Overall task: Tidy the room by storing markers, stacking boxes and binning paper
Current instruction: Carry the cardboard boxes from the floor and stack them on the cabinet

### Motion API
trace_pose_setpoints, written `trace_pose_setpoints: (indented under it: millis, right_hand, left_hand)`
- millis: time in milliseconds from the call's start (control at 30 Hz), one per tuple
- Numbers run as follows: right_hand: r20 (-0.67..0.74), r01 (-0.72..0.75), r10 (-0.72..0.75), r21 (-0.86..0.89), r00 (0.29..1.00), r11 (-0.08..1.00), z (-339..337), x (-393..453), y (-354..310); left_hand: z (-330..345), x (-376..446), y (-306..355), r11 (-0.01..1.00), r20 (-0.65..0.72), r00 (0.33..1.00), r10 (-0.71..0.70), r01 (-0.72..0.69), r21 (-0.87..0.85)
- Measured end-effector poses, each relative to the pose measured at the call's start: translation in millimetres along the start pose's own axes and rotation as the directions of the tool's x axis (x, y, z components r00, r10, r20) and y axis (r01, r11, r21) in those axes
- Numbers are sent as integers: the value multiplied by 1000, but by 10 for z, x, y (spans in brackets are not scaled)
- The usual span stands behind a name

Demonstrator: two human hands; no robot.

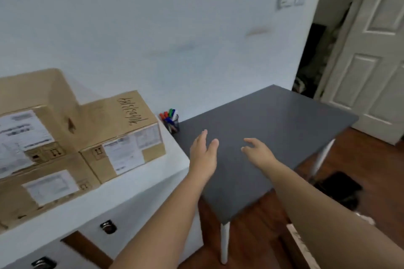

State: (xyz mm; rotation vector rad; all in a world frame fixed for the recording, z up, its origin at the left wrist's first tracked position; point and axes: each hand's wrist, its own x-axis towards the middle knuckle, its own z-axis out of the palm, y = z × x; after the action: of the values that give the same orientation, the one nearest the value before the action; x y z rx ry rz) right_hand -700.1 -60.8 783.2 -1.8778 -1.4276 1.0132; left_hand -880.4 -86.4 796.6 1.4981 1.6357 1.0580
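Seemingly near the end of the tidying, both hands hovered empty above the grey table (284, 116). The left hand (202, 157) was held edge-up with its fingers straight and loosely apart, clamped on nothing; the right hand (258, 153) hung palm-down, its fingers spread and slightly curled, also holding nothing. Neither grip touched the table as far as could be told.

The markers (169, 114) stood upright, caps up, in a dark cup (173, 125) at the table's far left corner, just beside the wall (153, 28) and the white cabinet (109, 199). From the hands they lay forward and to the left, and the left hand was the nearer of the two; their long axes ran vertical, so any pull would be straight up.

The boxes (122, 135) sat on the cabinet, left of both hands: one large box low at the front, two above and behind it, the rightmost close to the cup. Again the left hand was nearer. They looked stacked already.

No loose paper showed on the table, and no bin could be made out; a dark shape on the floor (371, 170) under the table's right side was too blurred to name. My judgement was that little remained, unless paper lay out of view.
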Motion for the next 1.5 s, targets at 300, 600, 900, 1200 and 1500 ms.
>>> trace_pose_setpoints:
  millis: [300,600,900,1200,1500]
  right_hand:
    - [-165,-348,335,-58,928,936,-1793,-439,2318]
    - [-53,-660,675,-279,736,697,-2113,-563,4142]
    - [-23,-741,753,-196,658,642,-2251,322,5368]
    - [-10,-783,787,-115,617,612,-1762,1012,7074]
    - [-52,-776,784,-198,619,600,-956,1294,8689]
  left_hand:
    - [2402,-511,233,993,438,895,-82,113,-45]
    - [3858,-587,-509,927,658,653,-375,260,270]
    - [5255,-271,-1236,810,711,419,-565,116,575]
    - [6585,-575,-2669,751,759,251,-600,-148,643]
    - [7384,-1006,-4247,567,532,197,-823,288,771]
